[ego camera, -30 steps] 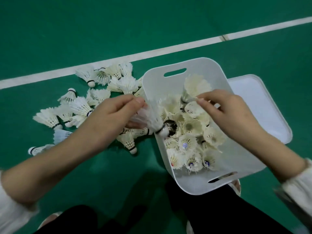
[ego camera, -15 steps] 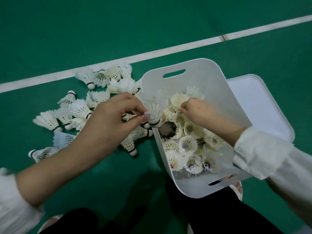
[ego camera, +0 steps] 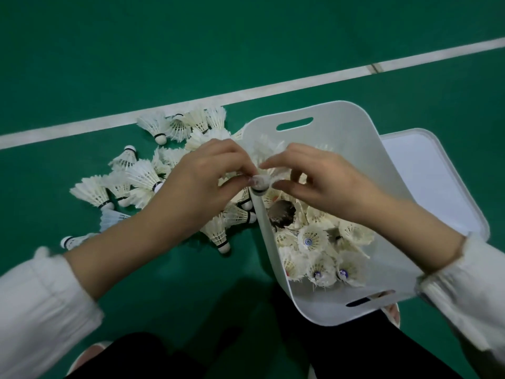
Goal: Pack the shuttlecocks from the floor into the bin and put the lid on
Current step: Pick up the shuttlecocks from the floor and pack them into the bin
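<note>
A white bin [ego camera: 314, 305] with handle slots stands on the green floor, partly filled with several shuttlecocks [ego camera: 314, 242]. Its white lid [ego camera: 437, 187] lies flat behind it on the right. A pile of loose shuttlecocks [ego camera: 131, 181] lies on the floor left of the bin. My left hand [ego camera: 202, 181] and my right hand [ego camera: 322, 179] meet over the bin's left rim. Both pinch one shuttlecock [ego camera: 258, 183], cork end down, right above the rim. Its feathers are blurred.
A white court line [ego camera: 82, 127] runs diagonally across the floor behind the pile. My dark trouser legs [ego camera: 355, 351] and a shoe tip [ego camera: 87, 356] are at the bottom, close against the bin's near side.
My right hand came up out of the bin to the left rim and joined my left hand on the shuttlecock. My left hand shifted slightly right.
</note>
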`<move>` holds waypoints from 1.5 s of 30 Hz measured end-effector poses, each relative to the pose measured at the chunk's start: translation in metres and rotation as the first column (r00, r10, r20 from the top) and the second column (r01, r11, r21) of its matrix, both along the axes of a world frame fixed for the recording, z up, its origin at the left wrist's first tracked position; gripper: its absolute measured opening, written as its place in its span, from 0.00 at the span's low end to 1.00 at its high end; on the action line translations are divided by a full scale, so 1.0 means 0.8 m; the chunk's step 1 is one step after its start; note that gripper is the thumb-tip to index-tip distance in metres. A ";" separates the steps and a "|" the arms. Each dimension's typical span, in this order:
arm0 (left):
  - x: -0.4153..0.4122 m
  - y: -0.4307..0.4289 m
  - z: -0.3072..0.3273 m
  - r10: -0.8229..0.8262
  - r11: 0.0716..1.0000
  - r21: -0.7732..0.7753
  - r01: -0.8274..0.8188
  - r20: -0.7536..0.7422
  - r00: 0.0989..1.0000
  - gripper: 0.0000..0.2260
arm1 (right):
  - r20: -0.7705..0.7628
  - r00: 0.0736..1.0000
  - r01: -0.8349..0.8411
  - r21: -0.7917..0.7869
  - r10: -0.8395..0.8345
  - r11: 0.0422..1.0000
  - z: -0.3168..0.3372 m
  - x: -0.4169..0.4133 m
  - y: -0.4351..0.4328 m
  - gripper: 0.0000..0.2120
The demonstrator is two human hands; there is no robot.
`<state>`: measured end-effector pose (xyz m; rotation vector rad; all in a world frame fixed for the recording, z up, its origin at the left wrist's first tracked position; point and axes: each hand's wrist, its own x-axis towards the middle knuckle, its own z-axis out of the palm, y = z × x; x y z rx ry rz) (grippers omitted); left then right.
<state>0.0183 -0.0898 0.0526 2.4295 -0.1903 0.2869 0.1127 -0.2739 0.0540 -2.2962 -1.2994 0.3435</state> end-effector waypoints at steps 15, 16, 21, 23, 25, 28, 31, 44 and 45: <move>-0.039 0.034 -0.113 0.147 0.950 0.309 0.053 -0.588 0.796 0.16 | 0.143 0.959 0.280 -0.322 -0.246 0.904 -0.101 0.047 0.033 0.16; -0.042 0.033 -0.123 0.153 0.938 0.339 0.075 -0.597 0.788 0.19 | 0.177 0.961 0.263 -0.368 -0.211 0.892 -0.107 0.053 0.037 0.15; -0.050 0.040 -0.153 0.069 0.951 0.262 0.164 -0.697 0.714 0.30 | 0.255 0.967 0.164 -0.645 0.007 0.746 -0.135 0.058 0.062 0.13; -0.051 0.043 -0.159 0.045 0.949 0.257 0.181 -0.680 0.732 0.30 | 0.257 0.966 0.162 -0.715 0.040 0.681 -0.142 0.052 0.075 0.12; -0.052 0.046 -0.164 0.040 0.965 0.222 0.137 -0.644 0.764 0.28 | 0.267 0.962 0.172 -0.757 0.058 0.630 -0.146 0.051 0.084 0.11; -0.053 0.047 -0.170 0.071 0.967 0.233 0.099 -0.625 0.778 0.21 | 0.281 0.955 0.175 -0.794 0.095 0.583 -0.148 0.053 0.087 0.12; -0.056 0.046 -0.171 0.118 0.943 0.315 0.102 -0.608 0.785 0.13 | 0.279 0.955 0.159 -0.774 0.105 0.613 -0.137 0.049 0.078 0.16; -0.081 0.044 -0.186 0.085 0.995 0.014 -0.097 -0.604 0.792 0.16 | 0.123 0.987 -0.043 -0.405 0.101 0.913 0.066 -0.084 0.095 0.12; -0.084 0.044 -0.191 0.093 0.995 0.028 -0.096 -0.622 0.777 0.16 | 0.103 0.986 -0.076 -0.410 0.129 0.909 0.052 -0.093 0.107 0.12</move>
